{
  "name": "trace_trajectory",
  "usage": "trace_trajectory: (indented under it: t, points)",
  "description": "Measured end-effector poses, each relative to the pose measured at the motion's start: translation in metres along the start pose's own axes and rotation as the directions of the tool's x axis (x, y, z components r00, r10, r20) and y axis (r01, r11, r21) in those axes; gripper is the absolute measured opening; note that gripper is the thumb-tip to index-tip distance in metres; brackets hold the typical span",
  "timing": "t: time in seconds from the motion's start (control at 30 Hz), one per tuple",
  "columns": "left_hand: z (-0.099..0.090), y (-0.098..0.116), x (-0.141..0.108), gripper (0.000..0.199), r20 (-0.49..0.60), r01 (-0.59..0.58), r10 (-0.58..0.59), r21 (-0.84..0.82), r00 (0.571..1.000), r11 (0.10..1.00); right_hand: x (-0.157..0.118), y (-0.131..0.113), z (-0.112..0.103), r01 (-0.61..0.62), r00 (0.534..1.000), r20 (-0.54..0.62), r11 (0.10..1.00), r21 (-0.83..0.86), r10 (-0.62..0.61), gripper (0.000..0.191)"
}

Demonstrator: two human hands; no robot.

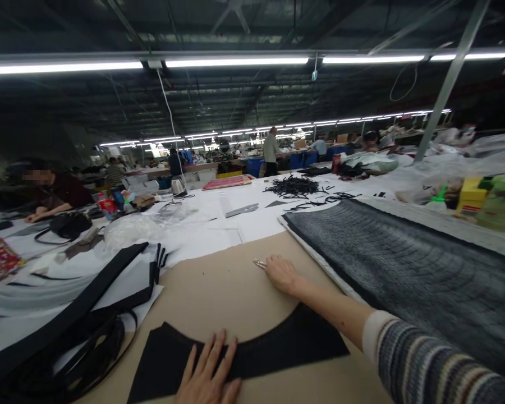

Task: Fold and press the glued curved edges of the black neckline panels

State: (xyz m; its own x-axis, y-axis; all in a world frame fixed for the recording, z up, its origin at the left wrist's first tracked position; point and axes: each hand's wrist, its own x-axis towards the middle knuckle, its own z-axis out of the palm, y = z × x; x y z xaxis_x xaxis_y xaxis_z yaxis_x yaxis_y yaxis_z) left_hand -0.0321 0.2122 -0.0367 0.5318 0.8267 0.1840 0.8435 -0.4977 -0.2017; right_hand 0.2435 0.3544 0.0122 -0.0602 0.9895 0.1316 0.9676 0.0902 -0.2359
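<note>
A tan sheet (219, 280) on the white table (204, 205) bears a black piece (263, 356).

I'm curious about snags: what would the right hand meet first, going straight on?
The right hand would cross the brown board, then probably meet the clear plastic; depth is unclear.

I'm seeing the tan board (197, 297) lying open from its middle to its far-left corner, while dark fabric (395, 252) is lining its right edge, black straps (113, 339) are crowding its left, and the right hand (281, 274) is obstructing its far-right side.
</note>
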Motion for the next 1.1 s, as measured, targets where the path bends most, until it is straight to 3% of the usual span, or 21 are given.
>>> trace_trajectory:
  t: [0.03,0.13,0.27,0.33,0.43,0.53,0.6,0.7,0.77,0.87,0.93,1.0,1.1]
  points:
    - [-0.005,-0.009,0.019,0.049,0.056,-0.033,0.036,-0.053,0.998,0.998,0.000,0.006,-0.008,-0.020,1.000,-0.016,1.000,0.002,0.020,0.029]
    - [-0.007,-0.030,0.079,0.050,0.169,0.046,-0.023,-0.136,0.985,0.990,-0.014,0.026,-0.042,-0.052,0.994,-0.095,0.998,0.019,0.054,0.031]
    - [0.011,-0.049,0.149,0.053,0.157,0.095,-0.072,-0.147,0.985,0.984,-0.080,0.032,-0.075,0.033,0.991,-0.132,0.997,0.068,-0.024,0.023]
    - [0.019,-0.054,0.173,0.053,0.135,0.110,-0.089,-0.152,0.987,0.982,-0.123,0.025,-0.072,0.153,0.985,-0.107,0.977,0.147,-0.138,0.018]
    - [0.019,-0.055,0.191,0.057,0.071,0.169,-0.160,-0.149,0.985,0.974,-0.170,0.015,-0.047,0.213,0.977,-0.038,0.977,0.033,-0.211,0.003]
    - [0.012,-0.043,0.185,0.056,0.005,0.163,-0.164,-0.163,0.986,0.973,-0.184,0.018,-0.018,0.198,0.977,-0.064,0.976,-0.095,-0.204,0.007]
    - [0.010,-0.034,0.170,0.054,0.009,0.100,-0.100,-0.198,0.995,0.975,-0.181,0.027,-0.008,0.100,0.989,-0.094,0.989,-0.112,-0.111,0.008]
    - [0.011,-0.025,0.150,0.053,0.076,0.039,-0.016,-0.301,0.997,0.953,-0.170,0.043,-0.011,-0.130,0.988,-0.087,0.989,-0.065,0.124,0.015]
    - [0.006,-0.021,0.142,0.055,0.106,0.068,-0.028,-0.397,0.994,0.915,-0.163,0.048,-0.019,-0.219,0.974,-0.072,0.975,-0.039,0.215,0.017]
    - [-0.021,-0.002,0.130,0.057,0.148,0.210,-0.153,-0.552,0.977,0.807,-0.160,0.036,-0.032,-0.187,0.981,-0.052,0.982,0.020,0.188,0.017]
    - [-0.048,0.028,0.114,0.057,0.219,0.301,-0.208,-0.656,0.953,0.692,-0.164,0.016,-0.034,-0.127,0.990,-0.034,0.978,0.168,0.135,0.018]
    - [-0.069,0.068,0.101,0.055,0.282,0.318,-0.153,-0.768,0.947,0.556,-0.173,-0.003,-0.032,-0.083,0.995,-0.017,0.913,0.399,0.097,0.022]
    - [-0.076,0.114,0.092,0.053,0.319,0.365,-0.178,-0.834,0.931,0.414,-0.190,-0.022,-0.024,0.017,0.999,-0.044,0.772,0.636,0.014,0.030]
